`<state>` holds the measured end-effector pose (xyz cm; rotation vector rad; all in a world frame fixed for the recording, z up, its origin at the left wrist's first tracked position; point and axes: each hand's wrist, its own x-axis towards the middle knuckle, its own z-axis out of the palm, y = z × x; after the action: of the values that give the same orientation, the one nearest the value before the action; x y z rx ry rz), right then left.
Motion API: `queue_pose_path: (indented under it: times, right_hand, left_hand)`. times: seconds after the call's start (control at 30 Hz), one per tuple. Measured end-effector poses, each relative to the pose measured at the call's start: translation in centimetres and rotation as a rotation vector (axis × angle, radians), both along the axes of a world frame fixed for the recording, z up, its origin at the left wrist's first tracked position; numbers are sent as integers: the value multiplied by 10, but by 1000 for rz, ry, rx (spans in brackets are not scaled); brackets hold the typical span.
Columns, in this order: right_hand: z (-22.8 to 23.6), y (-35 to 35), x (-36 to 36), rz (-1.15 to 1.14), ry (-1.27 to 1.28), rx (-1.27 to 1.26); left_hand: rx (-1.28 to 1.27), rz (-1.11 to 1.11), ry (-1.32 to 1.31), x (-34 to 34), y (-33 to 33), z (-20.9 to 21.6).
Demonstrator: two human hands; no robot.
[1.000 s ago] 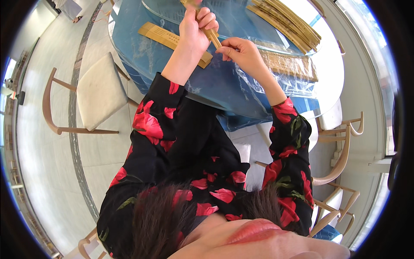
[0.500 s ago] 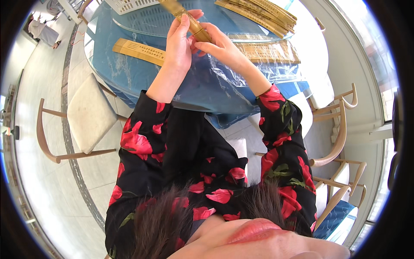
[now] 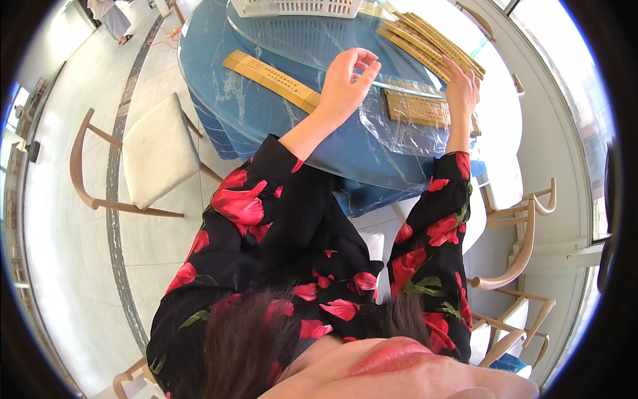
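Blue marbled cloth covers the round table (image 3: pixel 249 120), and a glass disc (image 3: pixel 276 43) on top carries a stack of gold strips (image 3: pixel 432 41), which I use as my landmark. From my remote seat I see a white basket (image 3: pixel 299 8) to the left of the stack, a lone gold strip (image 3: pixel 269 76) well off to its left, and a pack in clear film (image 3: pixel 415 108) just on its near side. To handle the strips well, I judge that the right hand (image 3: pixel 463 93) should work from the stack's near end, pinch a single edge and ease it clear lengthwise, so neighbouring strips are not dragged or bent. As for the grip, its fingertips lie over that near end, bent and seemingly touching; I cannot tell whether they have closed on anything. So the stack sits directly under and just beyond those fingers. My left hand (image 3: pixel 352 83) is apart from the stack, on its left, loosely curled with thumb and fingers parted, and I see nothing in it.
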<state>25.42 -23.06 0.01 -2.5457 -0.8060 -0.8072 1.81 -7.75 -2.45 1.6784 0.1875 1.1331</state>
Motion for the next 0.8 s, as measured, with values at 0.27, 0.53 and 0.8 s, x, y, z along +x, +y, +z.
queue_pose_path:
  times: [0.27,0.53,0.8]
  right_hand:
    - [-4,24,-28,41,-93,180]
    - [4,34,-74,516,-65,333]
    - [7,36,-93,667,57,296]
  left_hand:
    - [105,0,55,-12,20,2]
    - [325,522,159,-36,202,75]
    - [1371,990,182,-53,318,134]
